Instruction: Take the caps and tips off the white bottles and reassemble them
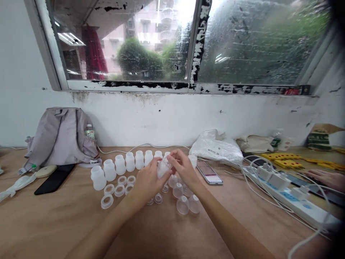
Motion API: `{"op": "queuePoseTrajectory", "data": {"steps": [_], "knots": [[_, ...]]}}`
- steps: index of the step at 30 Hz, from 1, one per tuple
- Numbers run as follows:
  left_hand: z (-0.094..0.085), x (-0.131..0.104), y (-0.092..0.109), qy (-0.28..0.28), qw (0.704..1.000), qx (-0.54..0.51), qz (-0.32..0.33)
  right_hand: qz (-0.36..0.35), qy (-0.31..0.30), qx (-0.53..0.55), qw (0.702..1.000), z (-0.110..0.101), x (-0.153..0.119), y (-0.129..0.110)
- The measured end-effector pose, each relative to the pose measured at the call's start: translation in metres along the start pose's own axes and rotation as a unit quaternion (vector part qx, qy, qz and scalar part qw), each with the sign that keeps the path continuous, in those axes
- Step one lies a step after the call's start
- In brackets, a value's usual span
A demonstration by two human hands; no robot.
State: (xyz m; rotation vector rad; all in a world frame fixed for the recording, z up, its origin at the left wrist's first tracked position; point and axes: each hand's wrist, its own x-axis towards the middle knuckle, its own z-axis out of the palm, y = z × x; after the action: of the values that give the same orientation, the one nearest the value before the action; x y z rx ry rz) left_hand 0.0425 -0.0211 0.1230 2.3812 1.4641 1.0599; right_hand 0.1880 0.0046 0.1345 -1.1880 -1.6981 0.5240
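Observation:
My left hand (153, 177) is closed around a translucent white bottle (163, 167) above the middle of the table. The fingers of my right hand (181, 165) are pinched at the top of the same bottle, on a small clear piece that is hard to make out. Behind and to the left, white bottles (120, 164) stand in a curved row. Translucent rings (107, 201) lie in front of them. Clear domed caps (182, 205) sit beneath and right of my hands, and smaller clear parts (158, 198) lie just left of those, partly hidden by my hands.
A grey backpack (60, 136) and a black phone (54, 180) are at the left. To the right are a lit phone (209, 172), a plastic bag (217, 147), and a white power strip (302, 208) with trailing cables. Another person's hand (327, 178) rests at the far right.

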Motion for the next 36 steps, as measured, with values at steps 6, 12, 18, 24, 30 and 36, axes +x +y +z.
{"op": "queuePoseTrajectory", "data": {"steps": [6,12,18,24,30,36], "knots": [[0.008,-0.004,-0.006,-0.068,0.996,-0.041,-0.036,0.001,-0.019,-0.131,0.991,0.015,-0.002,0.007],[0.004,-0.004,-0.007,-0.137,0.986,-0.072,-0.054,-0.023,0.027,-0.138,0.990,0.013,-0.003,0.008],[0.005,-0.011,0.000,-0.135,0.978,-0.144,-0.063,-0.033,0.013,-0.072,0.997,0.014,-0.004,0.012],[0.011,-0.015,0.004,-0.166,0.929,-0.309,-0.114,-0.022,-0.035,0.030,0.999,0.009,0.000,0.015],[0.005,-0.015,0.008,-0.272,0.769,-0.522,-0.249,-0.016,-0.048,0.119,0.992,0.005,0.002,0.014],[0.000,-0.015,0.004,-0.344,0.731,-0.543,-0.229,0.069,0.087,0.221,0.969,-0.009,0.014,0.026]]}}
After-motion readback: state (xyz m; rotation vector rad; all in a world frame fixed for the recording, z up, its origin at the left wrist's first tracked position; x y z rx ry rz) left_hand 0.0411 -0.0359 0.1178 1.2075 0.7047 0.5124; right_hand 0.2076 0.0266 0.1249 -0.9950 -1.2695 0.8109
